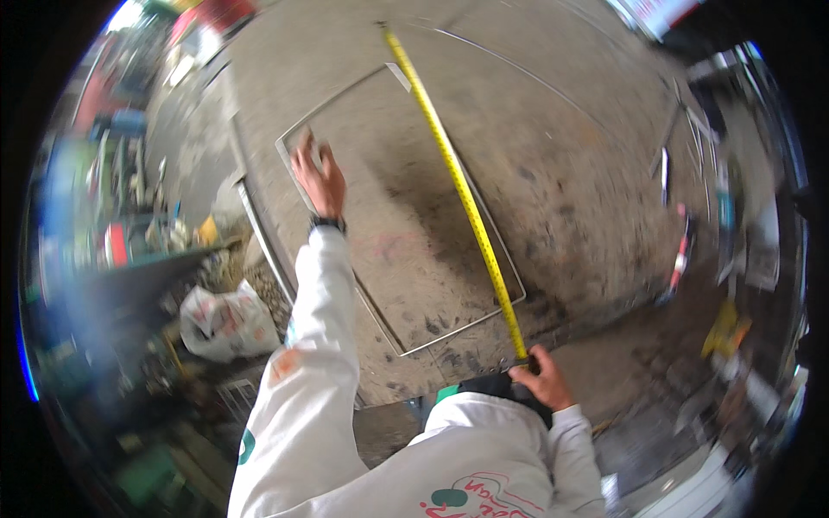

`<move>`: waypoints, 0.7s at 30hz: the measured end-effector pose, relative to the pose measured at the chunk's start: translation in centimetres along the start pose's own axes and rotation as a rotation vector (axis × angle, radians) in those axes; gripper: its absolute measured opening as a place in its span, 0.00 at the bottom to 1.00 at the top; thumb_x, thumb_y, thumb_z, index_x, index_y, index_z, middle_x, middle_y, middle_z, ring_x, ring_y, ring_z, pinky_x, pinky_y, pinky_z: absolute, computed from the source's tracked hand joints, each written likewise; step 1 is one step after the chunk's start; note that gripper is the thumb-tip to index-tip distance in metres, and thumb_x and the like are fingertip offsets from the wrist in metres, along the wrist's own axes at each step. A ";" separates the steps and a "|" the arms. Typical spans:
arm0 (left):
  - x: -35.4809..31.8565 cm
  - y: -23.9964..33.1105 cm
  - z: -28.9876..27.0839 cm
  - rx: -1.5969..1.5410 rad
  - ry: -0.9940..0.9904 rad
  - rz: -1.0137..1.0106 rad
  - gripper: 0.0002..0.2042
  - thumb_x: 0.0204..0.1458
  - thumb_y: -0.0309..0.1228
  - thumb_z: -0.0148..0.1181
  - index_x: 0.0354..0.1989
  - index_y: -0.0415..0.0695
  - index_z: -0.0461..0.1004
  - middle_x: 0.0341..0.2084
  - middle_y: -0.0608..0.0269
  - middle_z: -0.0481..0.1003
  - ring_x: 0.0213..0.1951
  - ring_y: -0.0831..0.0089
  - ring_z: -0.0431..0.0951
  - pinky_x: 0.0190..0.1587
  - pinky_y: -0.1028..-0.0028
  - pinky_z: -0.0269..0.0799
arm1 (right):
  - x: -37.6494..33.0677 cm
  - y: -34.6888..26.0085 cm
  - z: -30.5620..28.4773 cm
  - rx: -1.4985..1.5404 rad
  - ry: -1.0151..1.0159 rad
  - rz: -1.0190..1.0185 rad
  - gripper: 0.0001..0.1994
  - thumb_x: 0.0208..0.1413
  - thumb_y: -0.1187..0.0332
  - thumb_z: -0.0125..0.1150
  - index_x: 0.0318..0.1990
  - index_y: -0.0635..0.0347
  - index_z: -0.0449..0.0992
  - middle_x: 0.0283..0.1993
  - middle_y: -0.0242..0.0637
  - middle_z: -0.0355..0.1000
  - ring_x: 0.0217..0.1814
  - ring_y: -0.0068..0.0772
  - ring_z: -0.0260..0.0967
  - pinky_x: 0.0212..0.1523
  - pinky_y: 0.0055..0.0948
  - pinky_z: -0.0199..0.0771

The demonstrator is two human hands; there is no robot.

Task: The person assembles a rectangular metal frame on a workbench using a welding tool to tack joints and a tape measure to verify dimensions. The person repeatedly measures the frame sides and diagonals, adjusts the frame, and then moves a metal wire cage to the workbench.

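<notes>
A thin metal rectangular frame lies flat on a worn brown work surface. The yellow blade of a tape measure stretches from my body to beyond the frame's far edge, close along its right side. Near the surface's front edge, my right hand is closed around the tape's near end; its case is mostly hidden by the fingers. My left hand reaches forward over the frame's left side, fingers apart and holding nothing. It is slightly blurred, and I cannot tell whether it touches the frame.
A white plastic bag sits at the lower left, beside cluttered shelving. A red and white stick-like item lies at the right edge, near thin metal strips. Another thin rod lies on the far part of the surface.
</notes>
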State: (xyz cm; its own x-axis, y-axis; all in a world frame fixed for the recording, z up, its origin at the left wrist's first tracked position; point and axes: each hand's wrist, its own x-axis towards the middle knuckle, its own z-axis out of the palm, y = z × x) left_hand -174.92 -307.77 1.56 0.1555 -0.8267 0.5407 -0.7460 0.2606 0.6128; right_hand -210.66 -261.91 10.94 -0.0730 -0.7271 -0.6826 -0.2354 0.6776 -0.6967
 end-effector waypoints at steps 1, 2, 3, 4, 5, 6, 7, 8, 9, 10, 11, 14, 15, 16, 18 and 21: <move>-4.1 0.4 -4.8 0.013 0.034 -0.064 0.19 0.65 0.29 0.60 0.64 0.45 0.75 0.51 0.50 0.76 0.56 0.52 0.74 0.61 0.55 0.67 | 0.9 -0.2 0.9 0.007 -0.038 -0.051 0.27 0.52 0.52 0.79 0.48 0.62 0.73 0.40 0.40 0.77 0.42 0.34 0.73 0.47 0.36 0.75; -8.5 2.2 -9.5 0.044 0.047 -0.256 0.18 0.65 0.30 0.60 0.63 0.45 0.76 0.52 0.50 0.74 0.57 0.52 0.72 0.62 0.54 0.66 | 1.4 -1.8 1.7 -0.012 -0.104 -0.031 0.28 0.52 0.51 0.79 0.49 0.62 0.73 0.39 0.41 0.77 0.42 0.34 0.73 0.47 0.36 0.75; -12.8 3.1 -13.4 0.118 0.048 -0.335 0.18 0.66 0.31 0.59 0.63 0.45 0.76 0.54 0.49 0.73 0.59 0.51 0.71 0.64 0.54 0.65 | 1.3 -3.2 2.4 -0.030 -0.155 -0.001 0.29 0.53 0.51 0.78 0.50 0.63 0.72 0.39 0.41 0.77 0.42 0.34 0.73 0.47 0.36 0.75; -17.3 3.0 -16.5 0.183 0.045 -0.409 0.18 0.66 0.32 0.59 0.63 0.45 0.76 0.56 0.49 0.73 0.62 0.50 0.70 0.67 0.54 0.63 | 1.3 -3.8 3.2 -0.037 -0.186 0.015 0.31 0.53 0.50 0.78 0.50 0.65 0.71 0.39 0.42 0.77 0.42 0.34 0.73 0.47 0.36 0.75; -21.3 3.8 -19.1 0.241 0.014 -0.455 0.18 0.66 0.34 0.59 0.63 0.45 0.76 0.59 0.48 0.72 0.64 0.50 0.69 0.68 0.53 0.61 | 1.1 -4.5 3.8 -0.076 -0.211 0.036 0.31 0.52 0.49 0.78 0.49 0.66 0.71 0.40 0.45 0.77 0.43 0.37 0.74 0.48 0.38 0.75; -25.1 4.0 -21.4 0.287 -0.050 -0.497 0.19 0.67 0.36 0.60 0.64 0.45 0.76 0.62 0.49 0.71 0.67 0.49 0.67 0.70 0.52 0.59 | 0.9 -4.4 4.4 -0.124 -0.231 0.027 0.31 0.52 0.48 0.78 0.49 0.66 0.71 0.41 0.47 0.77 0.44 0.39 0.75 0.49 0.39 0.75; -27.5 5.4 -23.2 0.275 -0.093 -0.503 0.21 0.66 0.38 0.61 0.65 0.46 0.75 0.64 0.50 0.69 0.67 0.49 0.67 0.71 0.52 0.58 | 0.9 -4.0 5.0 -0.167 -0.250 0.017 0.32 0.52 0.48 0.78 0.49 0.66 0.71 0.41 0.48 0.77 0.44 0.41 0.75 0.50 0.39 0.75; -29.6 6.6 -24.3 0.267 -0.161 -0.514 0.23 0.64 0.39 0.62 0.66 0.46 0.74 0.67 0.50 0.67 0.69 0.49 0.65 0.72 0.52 0.56 | 0.7 -3.4 5.4 -0.198 -0.274 0.035 0.34 0.52 0.46 0.77 0.49 0.67 0.70 0.44 0.53 0.77 0.47 0.47 0.76 0.51 0.42 0.75; -30.9 7.5 -25.1 0.262 -0.231 -0.526 0.25 0.63 0.41 0.64 0.68 0.46 0.73 0.70 0.49 0.65 0.72 0.49 0.63 0.74 0.52 0.54 | 0.7 -2.5 5.9 -0.276 -0.288 -0.009 0.36 0.52 0.43 0.76 0.50 0.68 0.68 0.47 0.58 0.76 0.50 0.53 0.76 0.53 0.44 0.74; -31.8 8.2 -25.2 0.288 -0.255 -0.499 0.28 0.62 0.42 0.65 0.69 0.47 0.71 0.72 0.49 0.62 0.74 0.48 0.60 0.75 0.52 0.52 | 0.5 -1.9 6.1 -0.323 -0.301 0.022 0.38 0.52 0.41 0.75 0.51 0.68 0.67 0.48 0.61 0.75 0.51 0.57 0.76 0.54 0.46 0.74; -32.3 8.8 -24.9 0.320 -0.286 -0.469 0.31 0.61 0.44 0.67 0.71 0.47 0.69 0.75 0.49 0.59 0.76 0.48 0.56 0.76 0.51 0.50 | 0.3 -1.7 6.4 -0.362 -0.315 0.055 0.39 0.52 0.40 0.75 0.51 0.68 0.66 0.49 0.63 0.75 0.53 0.60 0.75 0.55 0.47 0.73; -32.8 9.4 -23.1 0.357 -0.284 -0.513 0.45 0.54 0.54 0.72 0.76 0.47 0.59 0.78 0.47 0.51 0.80 0.45 0.46 0.79 0.47 0.42 | -0.3 -2.0 7.5 -0.455 -0.322 0.075 0.42 0.52 0.39 0.74 0.55 0.69 0.64 0.52 0.68 0.75 0.57 0.65 0.75 0.58 0.48 0.73; -32.6 9.8 -22.6 0.365 -0.274 -0.525 0.49 0.52 0.57 0.73 0.77 0.47 0.57 0.79 0.47 0.50 0.80 0.45 0.45 0.79 0.47 0.40 | -0.5 -1.9 7.8 -0.475 -0.319 0.083 0.43 0.52 0.38 0.74 0.56 0.70 0.63 0.53 0.68 0.75 0.58 0.66 0.75 0.59 0.48 0.73; -32.5 9.9 -22.4 0.368 -0.273 -0.533 0.50 0.51 0.59 0.73 0.77 0.46 0.56 0.79 0.47 0.49 0.80 0.45 0.44 0.80 0.46 0.39 | -0.5 -1.4 8.0 -0.498 -0.325 0.084 0.45 0.52 0.38 0.74 0.59 0.70 0.62 0.55 0.70 0.74 0.60 0.67 0.75 0.61 0.48 0.73; -32.2 10.0 -22.3 0.378 -0.276 -0.547 0.53 0.49 0.62 0.72 0.78 0.46 0.54 0.80 0.48 0.47 0.81 0.45 0.42 0.80 0.45 0.37 | -0.8 -1.1 8.7 -0.483 -0.320 0.093 0.46 0.52 0.38 0.73 0.60 0.71 0.61 0.55 0.71 0.74 0.60 0.68 0.74 0.61 0.48 0.73; -32.1 9.7 -22.7 0.372 -0.303 -0.556 0.54 0.49 0.63 0.72 0.78 0.47 0.53 0.80 0.48 0.46 0.81 0.45 0.41 0.80 0.45 0.36 | -1.2 -0.7 9.6 -0.475 -0.329 0.114 0.47 0.52 0.37 0.73 0.60 0.72 0.61 0.56 0.72 0.74 0.61 0.68 0.74 0.61 0.49 0.73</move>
State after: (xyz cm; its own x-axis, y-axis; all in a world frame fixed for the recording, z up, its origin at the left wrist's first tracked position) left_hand -172.48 -267.43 3.23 0.4294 -0.9031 -0.0087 -0.7879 -0.3793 0.4851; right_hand -201.12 -260.40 10.13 0.1630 -0.5291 -0.8327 -0.6578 0.5708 -0.4915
